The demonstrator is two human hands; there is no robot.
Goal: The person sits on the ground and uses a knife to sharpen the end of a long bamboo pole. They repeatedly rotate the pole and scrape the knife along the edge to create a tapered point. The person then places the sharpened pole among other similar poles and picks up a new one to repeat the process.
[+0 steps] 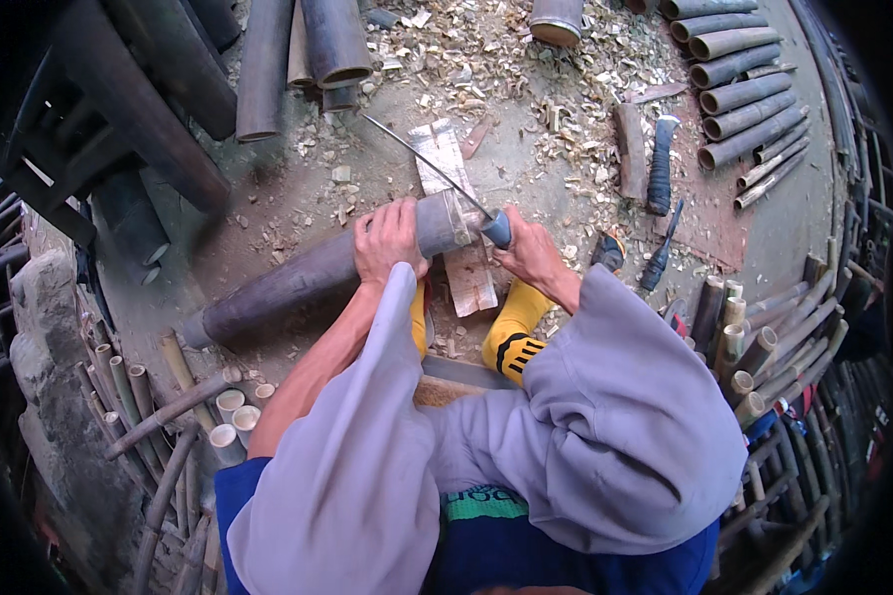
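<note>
A thick, dark bamboo tube [298,281] lies aslant in front of me, its pale-ringed right end resting over a worn wooden board [466,278]. My left hand [389,241] is closed over the tube's upper side, not far from that end. In my right hand [536,256] is the blue handle of a long, thin-bladed tool [417,157]. Its narrow metal blade slants up and left across the board, beside the tube's ringed end. Whether it is a knife or a file I cannot tell.
Wood chips [566,114] litter the ground ahead. A dark-wrapped tool [661,164] and a bamboo piece [629,149] lie to the right. Bamboo tubes are lined up at the far right [744,94]; more tubes [332,45] stand far left. Cut bamboo [230,405] clusters at my left.
</note>
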